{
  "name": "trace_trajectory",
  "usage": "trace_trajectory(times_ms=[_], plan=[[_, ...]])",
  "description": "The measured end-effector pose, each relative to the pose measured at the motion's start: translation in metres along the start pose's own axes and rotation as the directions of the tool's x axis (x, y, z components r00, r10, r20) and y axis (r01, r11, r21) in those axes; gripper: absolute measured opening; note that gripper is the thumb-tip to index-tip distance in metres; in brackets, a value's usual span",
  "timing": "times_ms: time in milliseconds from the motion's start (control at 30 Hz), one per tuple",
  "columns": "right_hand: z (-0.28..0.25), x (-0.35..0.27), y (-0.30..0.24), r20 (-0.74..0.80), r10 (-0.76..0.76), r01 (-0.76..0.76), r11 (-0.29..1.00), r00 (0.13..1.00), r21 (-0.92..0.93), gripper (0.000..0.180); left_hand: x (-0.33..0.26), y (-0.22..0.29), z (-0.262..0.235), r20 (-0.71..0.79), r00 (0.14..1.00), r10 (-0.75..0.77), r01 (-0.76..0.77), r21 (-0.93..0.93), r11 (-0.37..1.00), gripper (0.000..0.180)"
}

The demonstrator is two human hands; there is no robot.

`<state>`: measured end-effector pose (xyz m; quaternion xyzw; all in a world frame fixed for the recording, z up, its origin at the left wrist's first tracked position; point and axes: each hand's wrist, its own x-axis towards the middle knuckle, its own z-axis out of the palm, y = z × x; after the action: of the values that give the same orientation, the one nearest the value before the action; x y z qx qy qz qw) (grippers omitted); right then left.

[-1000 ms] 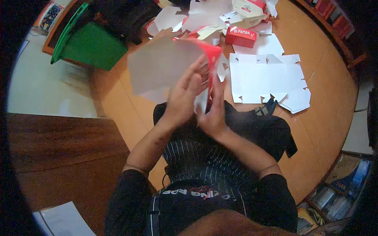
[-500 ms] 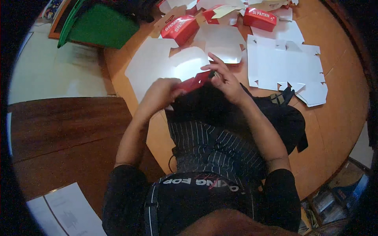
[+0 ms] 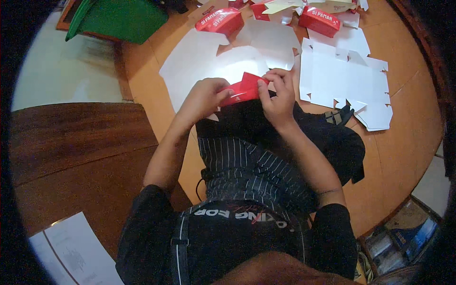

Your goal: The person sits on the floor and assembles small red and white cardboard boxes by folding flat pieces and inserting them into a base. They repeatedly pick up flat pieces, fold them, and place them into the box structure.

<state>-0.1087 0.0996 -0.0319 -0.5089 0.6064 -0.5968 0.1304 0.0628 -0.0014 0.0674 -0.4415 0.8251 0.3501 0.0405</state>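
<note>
A small red carton piece (image 3: 244,91), bent along its folds with one flap standing up, is held above my lap. At its left end my left hand (image 3: 208,96) is closed, thumb on the near side. My right hand (image 3: 279,99) pinches the right end, thumb near the raised flap and fingers curled behind. Just beyond the hands lies a flat white carton blank (image 3: 190,64) with a shiny surface. Off to the right of my right hand, another white cut carton blank (image 3: 344,80) with notches and tabs lies flat.
At the far side stand two red cartons, one on the left (image 3: 221,22) and one on the right (image 3: 319,21), amid other carton pieces. A green plastic container (image 3: 123,21) is at the far left. A dark wooden surface (image 3: 71,142) and a printed sheet (image 3: 76,251) lie to my left.
My right hand's fingers, spread before, have closed onto the red carton piece's right end. The piece has turned more level, showing its bright red face. The whole view has shifted slightly.
</note>
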Motion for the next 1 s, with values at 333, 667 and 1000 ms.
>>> trace_trajectory(times_ms=[333, 667, 1000], plan=[[-0.015, 0.014, 0.010, 0.166, -0.068, 0.057, 0.996, 0.984, 0.068, 0.012, 0.000, 0.014, -0.001, 0.006, 0.996, 0.084, -0.084, -0.031, 0.996, 0.017], [-0.008, 0.009, 0.009, 0.257, -0.047, 0.049, 0.999, 0.965, -0.004, 0.015, -0.005, 0.031, 0.003, -0.330, 0.882, 0.335, -0.365, -0.032, 0.930, 0.022], [-0.019, 0.015, 0.010, 0.246, 0.185, -0.251, 0.929, 0.951, 0.272, 0.017, -0.001, -0.010, 0.027, -0.496, 0.867, 0.056, -0.298, -0.424, 0.855, 0.040]])
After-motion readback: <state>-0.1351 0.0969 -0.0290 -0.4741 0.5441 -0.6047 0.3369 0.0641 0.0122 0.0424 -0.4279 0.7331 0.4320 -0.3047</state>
